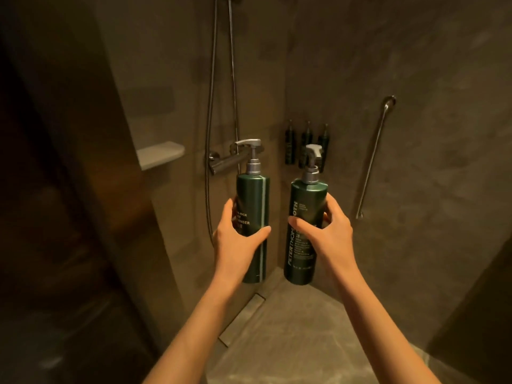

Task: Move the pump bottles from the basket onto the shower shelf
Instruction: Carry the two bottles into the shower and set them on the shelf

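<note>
Left hand [238, 239] wrapped around left pump bottle [253, 217], thumb across the front at mid-body, fingers behind. Right hand [329, 231] wrapped around right pump bottle [303, 234], thumb across the printed label, fingers curled round the far side. Both bottles dark green with grey pump heads, held upright in the air, close side by side but not touching, above the shower floor [299, 328]. Left bottle's spout turned to the left, in front of the mixer valve [221, 163]. Pale shower shelf [159, 156] on the left wall, bare, well apart from both bottles. Hose [209, 120] hanging down the back wall. Three small dark bottles [306, 145] mounted in the corner beyond. Grab bar [374, 159] slanting on the right wall. Floor drain strip [243, 317] along the wall's foot.
</note>
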Motion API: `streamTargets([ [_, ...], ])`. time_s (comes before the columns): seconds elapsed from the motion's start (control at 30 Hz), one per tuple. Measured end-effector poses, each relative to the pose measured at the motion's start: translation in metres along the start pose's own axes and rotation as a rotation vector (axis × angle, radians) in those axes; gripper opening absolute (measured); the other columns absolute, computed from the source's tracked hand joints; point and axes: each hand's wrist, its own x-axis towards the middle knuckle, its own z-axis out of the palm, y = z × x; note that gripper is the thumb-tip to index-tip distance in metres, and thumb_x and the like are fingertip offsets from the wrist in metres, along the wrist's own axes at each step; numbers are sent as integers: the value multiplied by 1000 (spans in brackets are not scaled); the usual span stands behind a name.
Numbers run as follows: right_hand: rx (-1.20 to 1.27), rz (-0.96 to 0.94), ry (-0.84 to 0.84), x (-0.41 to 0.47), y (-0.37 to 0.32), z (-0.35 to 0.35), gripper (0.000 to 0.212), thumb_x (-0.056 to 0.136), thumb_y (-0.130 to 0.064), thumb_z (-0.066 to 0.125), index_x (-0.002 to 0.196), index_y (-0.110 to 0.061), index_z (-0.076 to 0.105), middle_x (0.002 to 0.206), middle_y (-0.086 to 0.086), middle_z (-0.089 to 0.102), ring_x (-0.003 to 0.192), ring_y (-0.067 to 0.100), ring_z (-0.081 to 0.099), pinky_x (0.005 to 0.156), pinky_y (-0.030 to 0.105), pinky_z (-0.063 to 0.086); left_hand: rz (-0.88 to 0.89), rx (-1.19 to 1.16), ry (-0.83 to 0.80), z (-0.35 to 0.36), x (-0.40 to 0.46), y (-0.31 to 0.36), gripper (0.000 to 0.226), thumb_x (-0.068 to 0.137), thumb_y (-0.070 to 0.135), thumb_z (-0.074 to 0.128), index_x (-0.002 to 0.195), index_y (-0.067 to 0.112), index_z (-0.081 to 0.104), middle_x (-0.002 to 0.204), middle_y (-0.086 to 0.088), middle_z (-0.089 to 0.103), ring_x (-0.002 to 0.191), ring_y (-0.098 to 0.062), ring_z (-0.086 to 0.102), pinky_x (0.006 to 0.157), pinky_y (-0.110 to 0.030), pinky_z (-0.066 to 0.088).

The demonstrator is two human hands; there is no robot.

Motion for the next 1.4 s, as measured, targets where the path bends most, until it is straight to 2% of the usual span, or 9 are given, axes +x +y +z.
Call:
streamTargets([
  [0.17,37,-50,-96,85,33,24,52,73,-21,77,120,-24,55,105,-17,64,93,-10,58,70,4,47,32,93,93,12,76,-18,87,68,19,81,140,28,34,128,12,53,118,-8,50,100,-32,42],
  [0.33,91,-88,-282,180,63,55,54,72,-25,78,120,-29,54,107,-19,63,98,-6,58,79,19,47,44,141,277,18,142,-26,85,66,18,82,136,32,38,111,27,51,112,-2,51,98,-28,43],
  [0.47,148,-135,-454,256,63,81,63,70,-29,79,126,-30,51,112,-19,61,105,-3,55,80,18,44,57,171,474,16,191,-6,87,64,21,83,138,32,38,119,22,52,116,-4,51,102,-35,43],
  [0.67,323,-172,-671,338,38,134,60,72,-25,78,126,-30,51,107,-20,61,95,-9,57,71,10,42,124,278,729,-7,246,30,81,68,15,80,132,36,35,103,35,45,88,29,47,72,3,39],
  [0.83,466,-226,-794,368,13,201,57,72,-23,77,122,-32,53,105,-23,61,89,-14,58,74,13,45,150,392,896,-42,277,36,87,67,13,80,140,27,34,120,21,44,111,2,46,90,-14,37],
  [0.93,525,-301,-838,378,1,241,55,73,-20,77,121,-31,53,102,-23,60,88,-18,57,67,5,48,166,431,955,-65,296,30,87,68,12,80,140,27,33,119,21,44,105,7,46,80,-4,35],
  [1.0,570,-311,-841,383,-6,269,57,73,-17,77,124,-26,53,100,-22,60,85,-19,57,65,1,47,174,442,975,-80,307,23,87,69,13,79,140,27,33,120,20,45,106,5,47,86,-9,37],
  [1.13,612,-284,-854,391,-10,323,59,74,-20,76,127,-27,50,99,-23,60,83,-18,59,64,9,49,156,466,1001,-108,325,3,87,69,13,79,140,30,32,128,14,49,113,-2,48,94,-24,41],
  [1.4,621,-261,-924,389,5,380,66,72,-23,78,129,-30,45,106,-23,56,100,-2,57,82,23,48,162,451,1080,-137,341,-22,88,69,18,79,140,38,30,122,20,49,113,-2,50,89,-23,42],
])
